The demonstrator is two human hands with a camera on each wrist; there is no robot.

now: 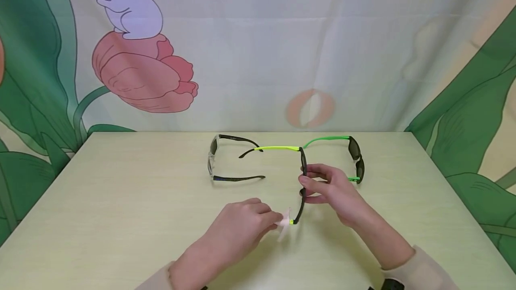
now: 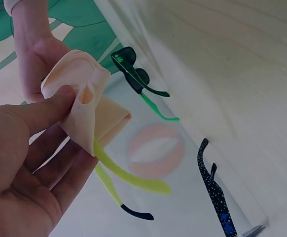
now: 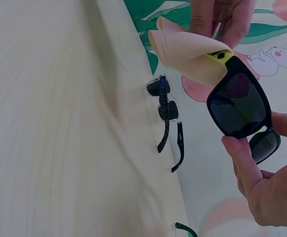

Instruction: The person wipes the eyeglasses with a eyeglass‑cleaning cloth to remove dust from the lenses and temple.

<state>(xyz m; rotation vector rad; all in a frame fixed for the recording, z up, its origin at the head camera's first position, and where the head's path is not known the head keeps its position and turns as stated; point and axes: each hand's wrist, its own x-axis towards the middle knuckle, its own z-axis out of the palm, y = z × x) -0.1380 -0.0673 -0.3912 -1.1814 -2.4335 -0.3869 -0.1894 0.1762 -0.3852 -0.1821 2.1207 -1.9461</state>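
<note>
My right hand (image 1: 334, 191) holds black-framed sunglasses (image 1: 303, 161) with yellow temples near the bridge, above the table. In the right wrist view, its thumb and fingers pinch the frame between the two dark lenses (image 3: 239, 106). A pale pink cloth (image 1: 285, 223) is folded around the near temple close to its hinge, and my left hand (image 1: 239, 227) pinches the cloth there. Seen from the left wrist, the thumb presses on the cloth (image 2: 79, 74) while the yellow temple (image 2: 133, 177) sticks out below it. The far temple is unfolded and has a dark tip.
Sunglasses with a clear frame (image 1: 214, 147) and dark speckled temples lie unfolded on the light wooden table (image 1: 121, 200), left of the held pair. Black sunglasses with green temples (image 1: 354, 148) lie behind my right hand. A printed curtain (image 1: 242, 57) hangs at the table's back edge.
</note>
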